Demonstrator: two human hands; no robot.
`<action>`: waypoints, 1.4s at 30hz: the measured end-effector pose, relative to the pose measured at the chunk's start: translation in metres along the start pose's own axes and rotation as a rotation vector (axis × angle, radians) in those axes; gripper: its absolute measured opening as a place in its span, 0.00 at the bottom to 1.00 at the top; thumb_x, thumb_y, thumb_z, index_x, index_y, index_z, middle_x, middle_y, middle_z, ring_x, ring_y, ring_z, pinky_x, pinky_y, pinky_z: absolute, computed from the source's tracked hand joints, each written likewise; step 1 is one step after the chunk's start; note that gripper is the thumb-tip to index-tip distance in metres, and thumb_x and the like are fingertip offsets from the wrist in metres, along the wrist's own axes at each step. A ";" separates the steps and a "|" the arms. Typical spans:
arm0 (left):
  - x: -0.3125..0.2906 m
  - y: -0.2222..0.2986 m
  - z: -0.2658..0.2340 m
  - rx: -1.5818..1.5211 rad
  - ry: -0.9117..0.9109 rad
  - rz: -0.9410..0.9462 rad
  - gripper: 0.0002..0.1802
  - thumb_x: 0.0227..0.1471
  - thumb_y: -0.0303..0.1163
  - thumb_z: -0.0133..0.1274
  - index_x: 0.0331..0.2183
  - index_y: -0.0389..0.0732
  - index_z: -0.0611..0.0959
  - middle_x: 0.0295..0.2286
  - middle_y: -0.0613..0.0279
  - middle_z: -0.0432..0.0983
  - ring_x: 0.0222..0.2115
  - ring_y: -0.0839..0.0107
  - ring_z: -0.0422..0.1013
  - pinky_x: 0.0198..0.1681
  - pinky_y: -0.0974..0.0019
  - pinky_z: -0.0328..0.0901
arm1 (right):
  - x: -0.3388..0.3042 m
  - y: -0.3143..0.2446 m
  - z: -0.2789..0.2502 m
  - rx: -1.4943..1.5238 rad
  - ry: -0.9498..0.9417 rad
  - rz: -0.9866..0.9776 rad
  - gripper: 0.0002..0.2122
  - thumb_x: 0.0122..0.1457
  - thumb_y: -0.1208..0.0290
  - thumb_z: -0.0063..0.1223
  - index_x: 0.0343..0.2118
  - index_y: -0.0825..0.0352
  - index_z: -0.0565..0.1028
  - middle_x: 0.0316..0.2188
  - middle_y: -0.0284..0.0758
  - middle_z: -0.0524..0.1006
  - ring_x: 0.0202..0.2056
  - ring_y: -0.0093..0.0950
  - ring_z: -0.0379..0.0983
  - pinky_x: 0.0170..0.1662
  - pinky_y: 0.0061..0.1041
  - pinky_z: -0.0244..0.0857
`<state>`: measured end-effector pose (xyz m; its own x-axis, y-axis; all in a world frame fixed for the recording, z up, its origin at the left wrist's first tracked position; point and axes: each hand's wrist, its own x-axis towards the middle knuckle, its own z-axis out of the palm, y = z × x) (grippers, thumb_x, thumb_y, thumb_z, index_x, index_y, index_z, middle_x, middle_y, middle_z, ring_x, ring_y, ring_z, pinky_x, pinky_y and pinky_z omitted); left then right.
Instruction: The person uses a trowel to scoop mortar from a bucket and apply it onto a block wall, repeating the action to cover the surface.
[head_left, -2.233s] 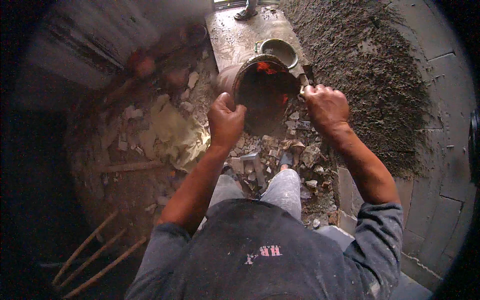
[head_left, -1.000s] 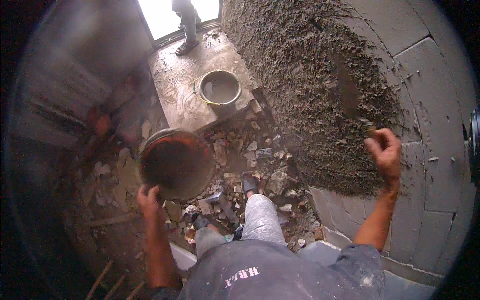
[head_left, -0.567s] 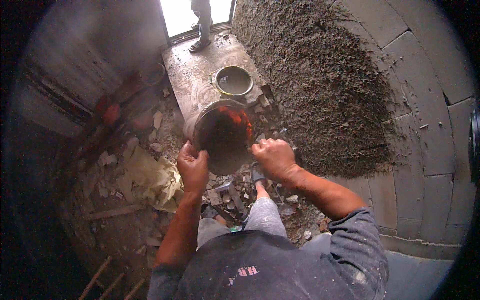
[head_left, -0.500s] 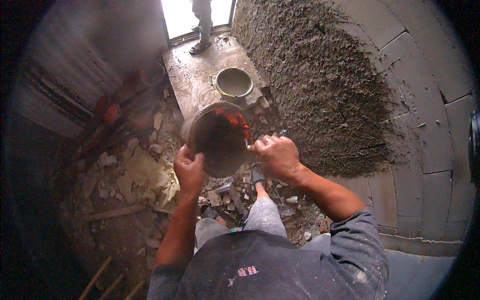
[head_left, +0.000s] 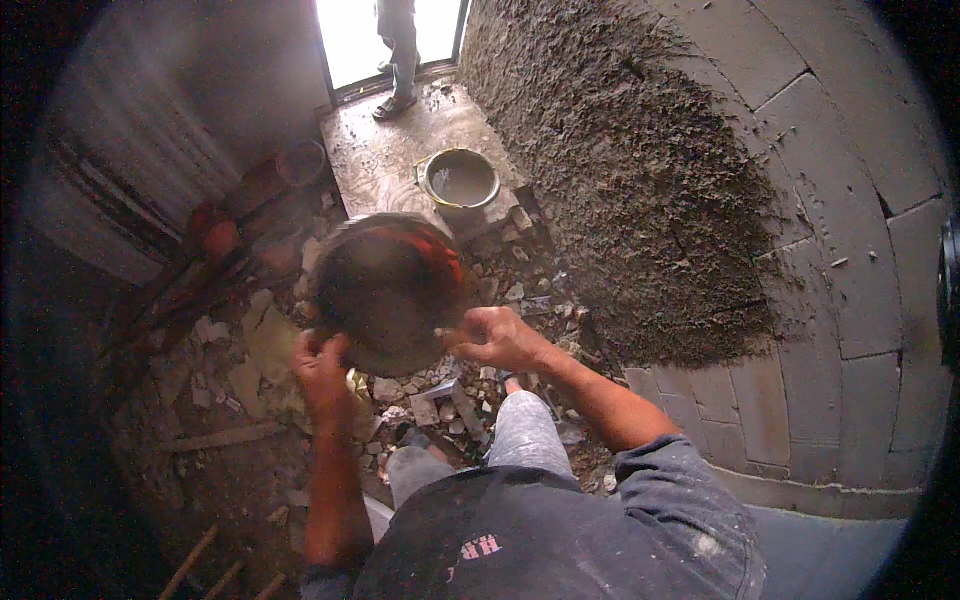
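Observation:
Between my hands hangs a round mud-caked bucket (head_left: 378,290), dark inside with an orange patch on its inner right wall. It is tilted so that its mouth faces me, and motion blurs it a little. My left hand (head_left: 323,375) is closed on its near-left rim, thumb and fingers pinched together. At the right side my right hand (head_left: 497,338) is closed at the rim, with a small pale piece at its fingertips. Beyond it, a second bucket (head_left: 462,178) with greyish contents stands upright on a dirty board (head_left: 370,150).
Broken rubble (head_left: 430,405) covers the floor around my legs. Rough wet mortar (head_left: 640,180) coats part of the grey block wall (head_left: 850,280) on the right. A person (head_left: 397,60) stands at the bright doorway. Orange containers (head_left: 220,238) and wooden sticks (head_left: 190,550) lie at the left.
Both hands have carried the bucket to the left and slightly nearer to me. More rubble shows to its right. The second bucket stays on the board.

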<state>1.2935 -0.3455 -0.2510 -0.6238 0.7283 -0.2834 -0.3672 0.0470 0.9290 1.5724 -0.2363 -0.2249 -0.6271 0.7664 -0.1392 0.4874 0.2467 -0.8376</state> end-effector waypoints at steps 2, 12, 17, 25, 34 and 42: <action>0.008 0.001 -0.016 0.077 0.083 0.067 0.18 0.53 0.23 0.54 0.48 0.37 0.77 0.37 0.61 0.77 0.37 0.70 0.73 0.43 0.65 0.69 | 0.011 -0.003 -0.017 -0.009 -0.084 -0.006 0.15 0.54 0.62 0.65 0.34 0.70 0.78 0.27 0.38 0.80 0.30 0.25 0.76 0.37 0.29 0.70; -0.010 -0.016 -0.096 0.174 0.386 0.051 0.20 0.54 0.28 0.54 0.49 0.37 0.75 0.42 0.58 0.74 0.41 0.64 0.71 0.46 0.56 0.68 | 0.078 0.129 -0.125 0.535 -0.345 0.009 0.14 0.54 0.68 0.68 0.40 0.69 0.78 0.28 0.28 0.79 0.31 0.17 0.73 0.34 0.22 0.69; -0.015 -0.031 -0.065 0.204 0.529 -0.098 0.19 0.54 0.31 0.52 0.48 0.37 0.76 0.45 0.58 0.72 0.42 0.61 0.70 0.46 0.55 0.68 | 0.064 0.352 -0.263 0.587 0.182 0.299 0.11 0.55 0.64 0.67 0.36 0.65 0.80 0.25 0.28 0.78 0.24 0.19 0.72 0.26 0.20 0.68; -0.007 -0.075 -0.052 0.173 0.367 -0.294 0.21 0.50 0.26 0.58 0.47 0.37 0.74 0.39 0.60 0.73 0.38 0.67 0.71 0.41 0.59 0.68 | -0.070 0.126 -0.428 -0.070 0.710 0.293 0.08 0.61 0.67 0.62 0.38 0.65 0.77 0.29 0.29 0.77 0.29 0.18 0.71 0.29 0.19 0.65; 0.012 -0.037 0.043 0.303 -0.041 -0.138 0.13 0.49 0.25 0.59 0.38 0.35 0.78 0.32 0.64 0.76 0.31 0.75 0.72 0.35 0.70 0.68 | -0.042 -0.006 -0.118 -0.789 0.159 0.103 0.10 0.53 0.68 0.57 0.37 0.62 0.73 0.33 0.42 0.76 0.36 0.40 0.79 0.38 0.41 0.74; -0.018 -0.014 0.031 0.413 -0.194 0.280 0.10 0.47 0.22 0.56 0.35 0.31 0.79 0.36 0.61 0.78 0.36 0.74 0.72 0.44 0.68 0.67 | -0.025 -0.047 0.029 -1.036 0.004 -0.031 0.09 0.52 0.72 0.53 0.37 0.65 0.75 0.33 0.42 0.77 0.39 0.39 0.79 0.38 0.39 0.75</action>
<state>1.3308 -0.3382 -0.2520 -0.5053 0.8630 0.0017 0.1219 0.0694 0.9901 1.5479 -0.2845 -0.1971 -0.6473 0.7524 -0.1223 0.7559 0.6543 0.0246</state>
